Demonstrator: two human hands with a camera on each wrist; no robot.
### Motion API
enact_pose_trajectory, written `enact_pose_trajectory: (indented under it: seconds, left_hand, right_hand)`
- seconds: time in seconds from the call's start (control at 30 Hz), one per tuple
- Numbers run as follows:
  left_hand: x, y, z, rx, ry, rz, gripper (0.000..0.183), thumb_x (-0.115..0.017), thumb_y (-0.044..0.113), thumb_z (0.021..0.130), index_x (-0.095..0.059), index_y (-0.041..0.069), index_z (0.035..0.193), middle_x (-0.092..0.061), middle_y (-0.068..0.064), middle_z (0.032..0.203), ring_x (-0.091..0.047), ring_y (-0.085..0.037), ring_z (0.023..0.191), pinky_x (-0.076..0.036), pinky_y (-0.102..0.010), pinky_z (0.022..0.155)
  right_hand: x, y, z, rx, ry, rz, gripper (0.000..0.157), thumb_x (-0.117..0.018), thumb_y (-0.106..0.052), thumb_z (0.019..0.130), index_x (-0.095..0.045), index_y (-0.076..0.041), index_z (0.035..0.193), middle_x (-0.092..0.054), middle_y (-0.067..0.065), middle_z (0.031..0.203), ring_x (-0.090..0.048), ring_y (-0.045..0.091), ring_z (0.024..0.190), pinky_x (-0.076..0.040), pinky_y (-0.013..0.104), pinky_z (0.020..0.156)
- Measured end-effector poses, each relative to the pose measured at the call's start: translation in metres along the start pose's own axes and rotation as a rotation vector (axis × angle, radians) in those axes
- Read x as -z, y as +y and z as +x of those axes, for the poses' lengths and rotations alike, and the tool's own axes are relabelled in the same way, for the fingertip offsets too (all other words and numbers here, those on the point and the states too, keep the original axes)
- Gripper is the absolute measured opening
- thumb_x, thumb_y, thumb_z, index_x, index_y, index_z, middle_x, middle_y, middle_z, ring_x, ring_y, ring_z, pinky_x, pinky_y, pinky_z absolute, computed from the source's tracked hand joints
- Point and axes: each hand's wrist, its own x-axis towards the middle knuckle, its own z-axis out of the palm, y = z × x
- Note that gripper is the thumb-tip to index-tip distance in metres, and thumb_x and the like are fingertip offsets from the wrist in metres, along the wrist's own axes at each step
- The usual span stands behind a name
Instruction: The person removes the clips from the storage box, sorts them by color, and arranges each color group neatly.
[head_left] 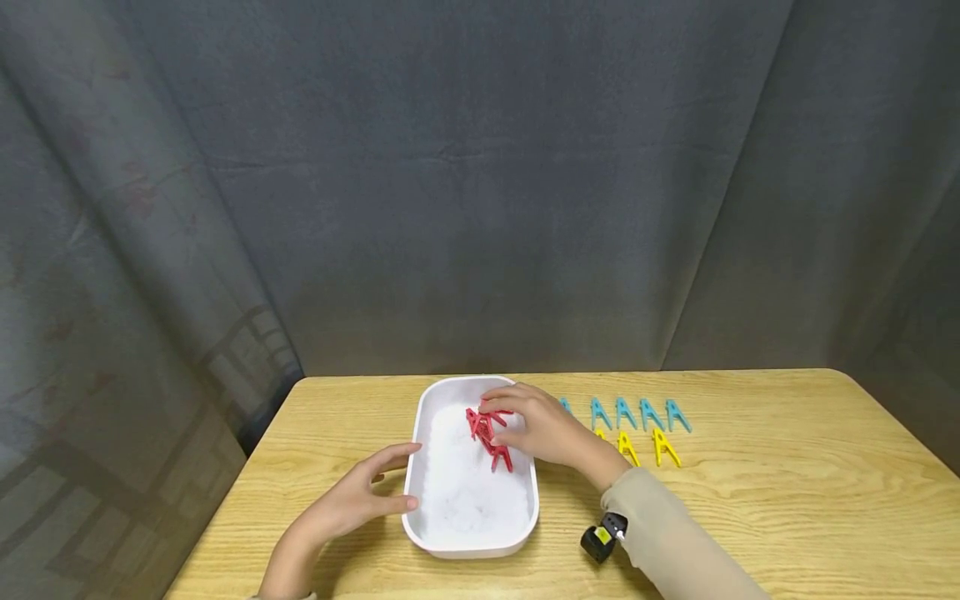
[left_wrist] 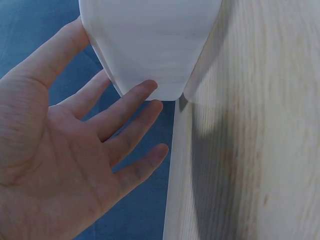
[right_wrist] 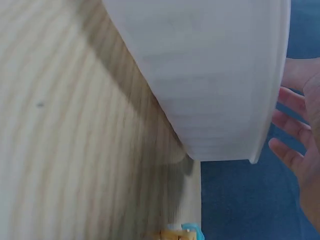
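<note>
A white plastic tray (head_left: 471, 552) stands on the wooden table with several red plastic clothespins (head_left: 501, 458) bunched in its far right part. My right hand (head_left: 543, 425) reaches over the tray's right rim, its fingers and thumb around the clothespins. I cannot tell whether it grips one of them. In the right wrist view the tray wall hides the fingertips of this hand (right_wrist: 300, 120). At the tray's left side is my left hand (head_left: 356, 500), thumb and fingers spread at the rim. The left wrist view shows this hand (left_wrist: 75, 135) with its palm visible and fingers extended by the tray (left_wrist: 150, 45).
Right of the tray, several blue clothespins (head_left: 651, 415) form a row. Nearer lie yellow clothespins (head_left: 664, 447), partly behind the right forearm. A black wrist device (head_left: 600, 540) sits by the right sleeve (head_left: 667, 525). Dark grey curtains (head_left: 480, 208) hang behind the table (head_left: 787, 500).
</note>
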Motion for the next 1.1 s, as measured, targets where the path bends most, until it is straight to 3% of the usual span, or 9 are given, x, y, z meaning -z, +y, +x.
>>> enact_pose_trajectory:
  seconds: [0.23,0.47,0.7,1.1]
  left_hand:
    - [0.0,-0.001,0.001,-0.012,-0.001,0.015,0.066,-0.076,0.02,0.088,-0.046,0.004,0.145,-0.046,-0.019,0.147,-0.04,-0.044,0.134,-0.025,-0.071,0.106]
    - [0.001,-0.001,0.0,-0.014,-0.003,0.011,0.067,-0.076,0.02,0.089,-0.045,0.003,0.146,-0.046,-0.019,0.147,-0.039,-0.044,0.135,-0.024,-0.07,0.106]
    - [0.0,-0.002,0.0,-0.037,-0.01,0.007,0.066,-0.075,0.019,0.089,-0.045,0.001,0.145,-0.046,-0.02,0.147,-0.039,-0.045,0.135,-0.024,-0.071,0.106]
    - [-0.001,-0.002,0.001,-0.034,-0.005,0.01,0.066,-0.076,0.019,0.089,-0.045,0.002,0.145,-0.046,-0.019,0.147,-0.04,-0.044,0.135,-0.026,-0.071,0.105]
  right_hand:
    - [0.009,-0.007,-0.023,-0.008,0.048,-0.045,0.047,-0.085,-0.021,0.08,-0.07,-0.018,0.124,-0.061,-0.001,0.134,-0.051,0.026,0.129,-0.039,0.051,0.108]
    - [0.019,-0.015,-0.042,-0.021,0.071,-0.075,0.046,-0.085,-0.021,0.079,-0.071,-0.02,0.123,-0.061,-0.006,0.133,-0.053,0.018,0.126,-0.043,0.047,0.105]
    - [0.027,-0.021,-0.06,-0.036,0.076,-0.106,0.044,-0.086,-0.02,0.079,-0.071,-0.021,0.121,-0.062,-0.005,0.131,-0.055,0.02,0.125,-0.033,0.053,0.112]
    - [0.041,-0.015,-0.089,-0.05,0.15,-0.145,0.046,-0.089,-0.02,0.073,-0.073,-0.02,0.116,-0.065,-0.006,0.127,-0.058,0.025,0.121,-0.044,0.055,0.101]
